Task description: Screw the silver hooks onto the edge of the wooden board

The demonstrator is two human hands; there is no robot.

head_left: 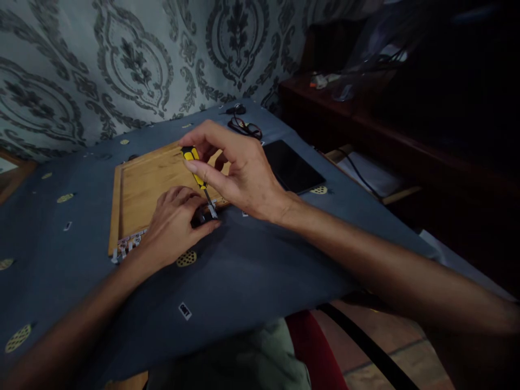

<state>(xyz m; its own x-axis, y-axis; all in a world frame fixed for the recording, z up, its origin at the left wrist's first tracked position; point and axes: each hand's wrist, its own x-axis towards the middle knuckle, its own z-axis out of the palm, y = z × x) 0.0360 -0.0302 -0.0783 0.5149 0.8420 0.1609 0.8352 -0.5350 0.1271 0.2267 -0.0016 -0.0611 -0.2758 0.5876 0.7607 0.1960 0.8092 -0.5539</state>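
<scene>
My right hand point(239, 168) is closed around the handle of a small yellow and black screwdriver point(198, 172), thumb on one side and fingers on the other. The shaft slants down, and its tip meets a small silver metal piece point(212, 209). Beneath that is a dark part point(200, 219), which my left hand point(174, 222) grips between thumb and fingers near the board's front edge. What the dark part is I cannot make out, since my fingers cover much of it. Under and behind both hands lies a wooden board point(150, 173) with a raised rim.
Small metal pieces point(129, 242) line the board's front left corner. A black tablet-like slab point(292, 167) lies right of my right hand, with eyeglasses point(246, 128) behind it. A blue patterned cloth point(244, 276) covers the table. Dark furniture point(349, 114) stands at right.
</scene>
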